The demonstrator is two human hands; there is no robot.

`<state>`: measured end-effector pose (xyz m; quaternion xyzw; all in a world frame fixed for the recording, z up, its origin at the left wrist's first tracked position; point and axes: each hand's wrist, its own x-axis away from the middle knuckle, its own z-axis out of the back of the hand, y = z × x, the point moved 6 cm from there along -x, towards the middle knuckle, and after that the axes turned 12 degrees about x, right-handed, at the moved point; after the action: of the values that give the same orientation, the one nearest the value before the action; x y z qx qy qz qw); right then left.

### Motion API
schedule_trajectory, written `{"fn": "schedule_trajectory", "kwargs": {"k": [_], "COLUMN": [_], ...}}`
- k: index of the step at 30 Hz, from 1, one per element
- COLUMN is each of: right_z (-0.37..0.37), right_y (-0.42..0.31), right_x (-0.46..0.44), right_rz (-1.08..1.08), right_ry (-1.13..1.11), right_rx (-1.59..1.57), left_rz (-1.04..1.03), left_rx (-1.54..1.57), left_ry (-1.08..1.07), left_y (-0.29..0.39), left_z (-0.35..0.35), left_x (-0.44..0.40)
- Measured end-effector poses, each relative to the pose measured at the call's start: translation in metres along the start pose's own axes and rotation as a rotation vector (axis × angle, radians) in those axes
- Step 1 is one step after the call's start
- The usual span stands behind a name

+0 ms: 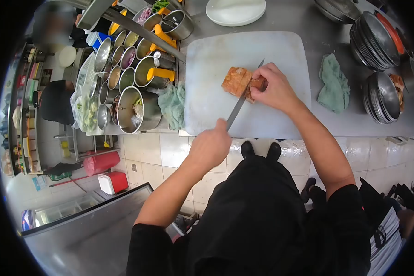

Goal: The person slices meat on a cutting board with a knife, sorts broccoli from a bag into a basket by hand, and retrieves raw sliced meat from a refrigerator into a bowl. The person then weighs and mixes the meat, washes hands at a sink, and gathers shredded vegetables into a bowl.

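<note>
Gripping knife (237, 109), left hand (211, 146) hides handle

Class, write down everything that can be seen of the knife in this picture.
The knife has a long, narrow, grey blade that looks like metal and tapers to a point. The left hand grips it, hiding the handle. It slants across the pale cutting board, tip pointing away from the person and rightward, and meets the browned food; how deep it sits cannot be told. Fingers of the right hand are close beside the blade, contact unclear.
</note>
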<state>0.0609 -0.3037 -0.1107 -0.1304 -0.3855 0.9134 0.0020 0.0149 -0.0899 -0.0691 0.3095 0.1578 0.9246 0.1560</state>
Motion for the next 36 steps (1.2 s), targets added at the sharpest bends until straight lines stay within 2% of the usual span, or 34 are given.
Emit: {"fn": "schedule_trajectory", "kwargs": {"k": [4,6,9,12,15,18,21,24,27,28,31,36], "right_z": [0.001,0.006,0.015,0.005,-0.011,-0.018,-0.025,-0.026,-0.026,-0.025,-0.024,-0.028], "right_y": [0.002,0.002,-0.006,-0.022,-0.027,-0.028,-0.025,-0.024,-0.020,-0.021,-0.018,-0.021], "right_x": [0.002,-0.001,-0.009,-0.024,-0.035,-0.038,-0.038,-0.040,-0.038,-0.037,-0.034,-0.036], "right_rz": [-0.051,-0.058,0.043,0.077,0.049,0.025,0.073,0.094,0.103,0.107,0.095,0.114], "right_ry": [-0.050,-0.078,-0.006,-0.029,-0.102,-0.130,-0.110,-0.100,-0.061,-0.047,-0.040,-0.042], "right_rx": [-0.068,-0.101,-0.062,-0.005,0.077,0.106,0.039,0.035,0.029,0.024,0.012,0.044], "left_rz": [0.052,0.066,0.029,-0.102,-0.095,-0.030,-0.167,0.046,-0.057,-0.083,0.051,0.080], "left_rx": [0.020,0.037,0.048,0.034,-0.003,-0.084,-0.146,-0.016,-0.037,-0.218,-0.092,-0.018], "left_ry": [-0.055,-0.066,0.090,0.168,0.123,0.029,-0.014,-0.049,-0.001,-0.106,-0.152,-0.018], "left_y": [-0.038,-0.039,-0.039,-0.023,-0.013,-0.010,-0.003,0.010,0.006,-0.010,-0.027,-0.017], "left_z": [-0.002,0.021,0.059,0.083,0.087,0.095,0.098,0.086,0.076,0.069,0.077,0.039], "left_x": [0.064,0.095,0.108,0.061,0.024,0.023,0.021,-0.027,-0.036,-0.026,0.029,-0.028]}}
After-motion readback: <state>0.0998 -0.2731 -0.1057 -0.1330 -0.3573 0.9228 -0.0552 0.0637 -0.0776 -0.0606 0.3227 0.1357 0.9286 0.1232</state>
